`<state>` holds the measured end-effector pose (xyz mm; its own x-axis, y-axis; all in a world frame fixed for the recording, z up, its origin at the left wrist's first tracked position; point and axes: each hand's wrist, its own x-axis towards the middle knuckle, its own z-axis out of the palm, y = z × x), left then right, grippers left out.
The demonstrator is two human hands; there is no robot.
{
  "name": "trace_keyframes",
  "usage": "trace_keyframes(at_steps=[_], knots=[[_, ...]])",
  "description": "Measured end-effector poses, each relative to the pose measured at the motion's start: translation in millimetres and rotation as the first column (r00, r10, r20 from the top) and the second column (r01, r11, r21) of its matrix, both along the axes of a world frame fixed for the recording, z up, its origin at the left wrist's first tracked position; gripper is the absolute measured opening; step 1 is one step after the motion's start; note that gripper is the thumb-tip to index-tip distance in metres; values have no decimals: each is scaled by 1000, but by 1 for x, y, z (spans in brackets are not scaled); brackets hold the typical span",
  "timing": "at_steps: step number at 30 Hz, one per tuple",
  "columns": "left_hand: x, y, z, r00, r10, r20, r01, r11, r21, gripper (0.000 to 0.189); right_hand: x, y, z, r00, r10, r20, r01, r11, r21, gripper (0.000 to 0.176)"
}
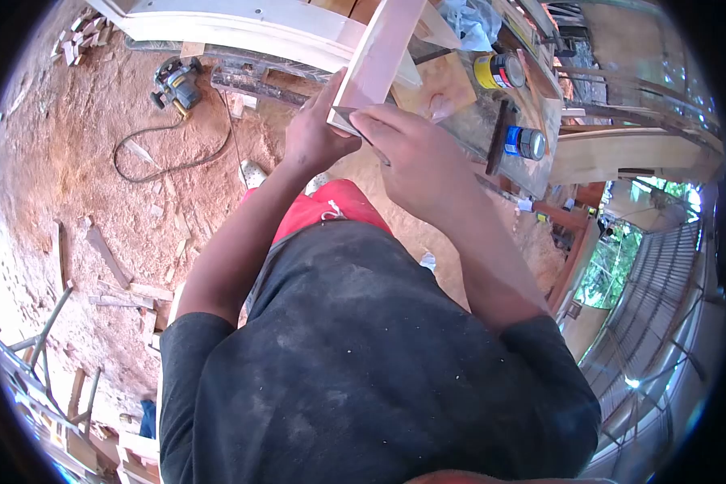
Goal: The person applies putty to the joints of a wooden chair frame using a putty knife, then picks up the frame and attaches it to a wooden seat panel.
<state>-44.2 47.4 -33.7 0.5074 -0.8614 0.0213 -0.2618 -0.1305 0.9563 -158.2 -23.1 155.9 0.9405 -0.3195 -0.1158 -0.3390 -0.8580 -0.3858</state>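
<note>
A pale planed wooden plank (383, 52) runs from the top of the view down to my hands. My left hand (315, 133) grips its near end from the left side, thumb raised along the edge. My right hand (415, 157) closes over the same end from the right, fingers pressed on its corner. The plank's end hangs over the edge of a worn workbench (468, 121). Whether a tool lies under my right palm I cannot tell.
A yellow can (498, 71) and a blue can (526, 142) lie on the bench. A power saw (176, 85) with its cable rests on the sawdust-covered dirt floor to the left. Wood offcuts (109, 258) litter the ground. Curved white timber pieces (242, 28) lie at the top.
</note>
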Motion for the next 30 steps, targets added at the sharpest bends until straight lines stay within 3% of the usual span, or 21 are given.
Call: trace_keyframes(at_steps=[5, 17, 21, 26, 28, 30], knots=[[1, -4, -3, 1000, 6, -7, -6, 999, 36, 103, -3, 21, -24, 982, -38, -187, 12, 990, -139, 39], [2, 1, -1, 998, -6, 69, 5, 1000, 5, 105, -18, 28, -25, 989, 37, -146, -61, 984, -168, 35], [2, 0, 0, 997, -10, 70, 9, 1000, 11, 108, -23, 25, -19, 989, -22, -144, 7, 995, -104, 38], [2, 1, 6, 997, -2, 79, 3, 1000, -8, 111, -34, 10, -17, 999, -37, -21, 35, 996, -81, 38], [2, -1, 0, 995, -9, 98, 13, 999, -34, 111, -37, 1, -8, 994, -65, -83, 65, 998, 1, 40], [2, -1, 4, 998, -47, 43, 45, 997, 55, 110, -47, -10, -4, 989, -133, -61, 136, 989, 56, 43]])
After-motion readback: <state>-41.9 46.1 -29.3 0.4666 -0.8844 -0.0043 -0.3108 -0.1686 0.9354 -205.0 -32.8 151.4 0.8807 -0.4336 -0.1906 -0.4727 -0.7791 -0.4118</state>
